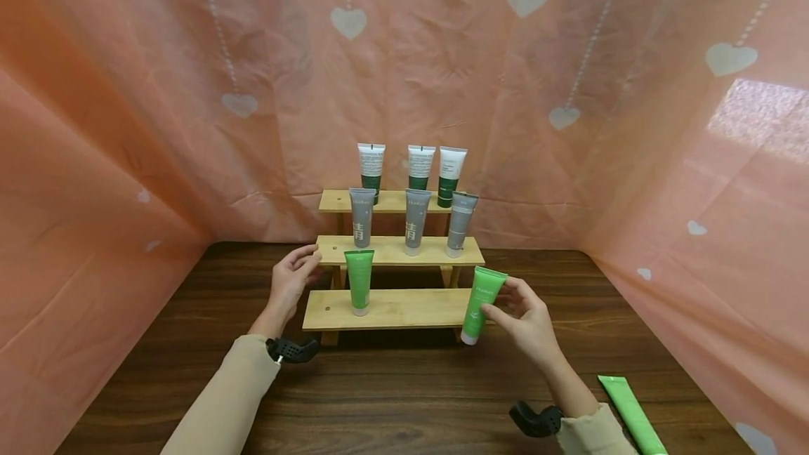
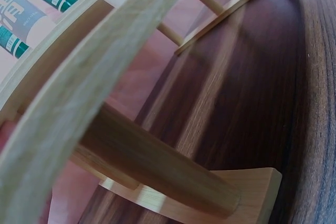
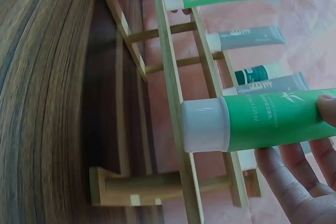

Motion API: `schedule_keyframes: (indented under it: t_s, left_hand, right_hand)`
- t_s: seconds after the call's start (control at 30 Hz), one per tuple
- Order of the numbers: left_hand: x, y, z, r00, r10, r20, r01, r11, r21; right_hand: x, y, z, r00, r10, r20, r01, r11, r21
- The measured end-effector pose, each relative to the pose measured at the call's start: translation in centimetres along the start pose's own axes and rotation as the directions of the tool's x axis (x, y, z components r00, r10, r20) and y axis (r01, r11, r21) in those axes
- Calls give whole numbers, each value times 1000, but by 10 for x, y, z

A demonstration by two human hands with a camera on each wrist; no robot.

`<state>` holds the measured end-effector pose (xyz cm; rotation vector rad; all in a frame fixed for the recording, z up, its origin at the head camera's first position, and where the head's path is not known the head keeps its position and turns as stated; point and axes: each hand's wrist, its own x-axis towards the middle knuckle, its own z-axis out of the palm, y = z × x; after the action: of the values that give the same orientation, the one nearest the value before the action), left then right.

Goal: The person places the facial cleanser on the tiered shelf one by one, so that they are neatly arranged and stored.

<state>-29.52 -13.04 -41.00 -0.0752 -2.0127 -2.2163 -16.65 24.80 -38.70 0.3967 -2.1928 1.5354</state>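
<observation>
My right hand (image 1: 527, 318) pinches a green squeeze tube (image 1: 482, 304) between thumb and fingers. The tube tilts with its white cap (image 3: 203, 125) down, in front of the right end of the bottom board (image 1: 404, 309) of a three-tier wooden rack. My left hand (image 1: 296, 276) grips the left end of the rack's middle board (image 1: 392, 250), its fingers partly hidden there. Another green tube (image 1: 359, 283) stands cap down on the bottom board's left side. In the left wrist view the rack's leg (image 2: 168, 161) shows, with no left hand visible.
Three grey tubes (image 1: 415, 222) stand on the middle board, the right one leaning. Three white-and-dark-green tubes (image 1: 421, 166) are on the top board (image 1: 395, 201). One more green tube (image 1: 632, 413) lies on the dark wooden table (image 1: 404, 406) at right. A pink curtain (image 1: 284, 139) encloses the table.
</observation>
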Motion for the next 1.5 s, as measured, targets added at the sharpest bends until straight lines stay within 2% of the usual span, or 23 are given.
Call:
schedule_keyframes:
  t_s: [0.2, 0.47, 0.63, 0.8, 0.93, 1.17, 1.5]
  left_hand:
    - [1, 0, 0, 1000, 7, 8, -7, 1000, -2]
    - [1, 1, 0, 1000, 3, 12, -3, 1000, 12]
    - [7, -7, -3, 1000, 12, 12, -12, 1000, 9]
    - [16, -20, -7, 1000, 9, 6, -9, 1000, 11]
    - [19, -22, -6, 1000, 23, 4, -23, 998, 54]
    - [22, -19, -5, 999, 32, 10, -33, 995, 94]
    - [22, -20, -6, 999, 34, 22, -36, 996, 82]
  right_hand:
    - [8, -2, 12, 1000, -6, 9, 5, 1000, 30]
    - [18, -8, 28, 998, -55, 31, 50, 990, 133]
    - [23, -9, 37, 999, -38, 30, 32, 986, 166]
    - [29, -8, 46, 1000, -5, 28, -1, 983, 185]
    - [34, -11, 53, 999, 29, 37, -35, 980, 197]
    - [36, -35, 63, 999, 2, 38, -8, 989, 151]
    - [42, -35, 75, 998, -24, 62, 13, 984, 177]
